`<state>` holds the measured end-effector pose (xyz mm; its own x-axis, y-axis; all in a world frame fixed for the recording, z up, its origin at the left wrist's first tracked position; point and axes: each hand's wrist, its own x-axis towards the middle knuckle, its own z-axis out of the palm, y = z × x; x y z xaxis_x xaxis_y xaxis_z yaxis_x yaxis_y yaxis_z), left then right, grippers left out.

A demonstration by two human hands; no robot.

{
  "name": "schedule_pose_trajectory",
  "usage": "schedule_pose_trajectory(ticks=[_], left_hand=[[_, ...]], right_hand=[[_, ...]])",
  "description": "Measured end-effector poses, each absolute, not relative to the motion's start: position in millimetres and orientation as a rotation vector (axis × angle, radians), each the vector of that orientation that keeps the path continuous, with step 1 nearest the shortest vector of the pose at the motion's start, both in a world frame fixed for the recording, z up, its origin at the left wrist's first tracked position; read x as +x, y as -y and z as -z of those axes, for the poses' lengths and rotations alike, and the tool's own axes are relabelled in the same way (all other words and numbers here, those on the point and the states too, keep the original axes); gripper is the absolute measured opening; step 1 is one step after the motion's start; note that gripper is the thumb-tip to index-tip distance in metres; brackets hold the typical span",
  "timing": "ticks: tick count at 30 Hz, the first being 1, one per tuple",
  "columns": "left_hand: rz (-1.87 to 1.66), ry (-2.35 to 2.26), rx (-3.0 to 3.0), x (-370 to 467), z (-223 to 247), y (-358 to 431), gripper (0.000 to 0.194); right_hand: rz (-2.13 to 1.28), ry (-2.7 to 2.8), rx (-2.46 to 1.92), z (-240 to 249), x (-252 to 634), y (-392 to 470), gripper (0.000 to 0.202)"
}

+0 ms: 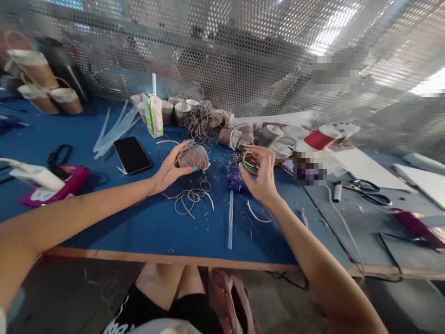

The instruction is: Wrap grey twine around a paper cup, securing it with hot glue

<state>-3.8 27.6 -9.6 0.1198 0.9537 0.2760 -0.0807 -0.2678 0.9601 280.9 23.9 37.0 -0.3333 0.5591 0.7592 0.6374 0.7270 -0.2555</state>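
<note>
My left hand (174,167) is wrapped round a small cup wound with grey-brown cord (193,157), thumb across its front. My right hand (260,174) is at the yellow-handled scissors (248,162), fingers curved over the handle; whether they grip it is hard to tell. Just below lies a blue glue gun (237,178) with a clear glue stick (231,220) pointing to the table's front edge. Loose cord (189,202) lies in loops below the wound cup. A tangled bundle of cord (202,119) sits behind it.
A black phone (132,155), glue sticks (116,130) and a drink carton (153,116) stand or lie at the left. Farther left are a purple power strip (69,183) and cups (38,97). Black scissors (368,190) lie right. A perforated metal screen (222,60) rises behind.
</note>
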Motion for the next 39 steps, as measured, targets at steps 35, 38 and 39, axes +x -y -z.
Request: schedule_pose_trajectory(ticks=[35,38,39], left_hand=[[-1.984,-1.083,1.227,-35.5,-0.6,-62.6,0.017],[-1.996,-1.071,1.251,-37.7,-13.6,-57.5,0.014],[-1.993,-1.061,1.274,-38.4,-20.3,-56.1,0.016]], right_hand=[[0.208,1.892,-1.054,-32.6,294.3,-50.7,0.032],[0.254,1.899,-1.040,-33.7,296.0,-51.7,0.033],[0.273,1.900,-1.038,-34.1,296.4,-52.1,0.033]])
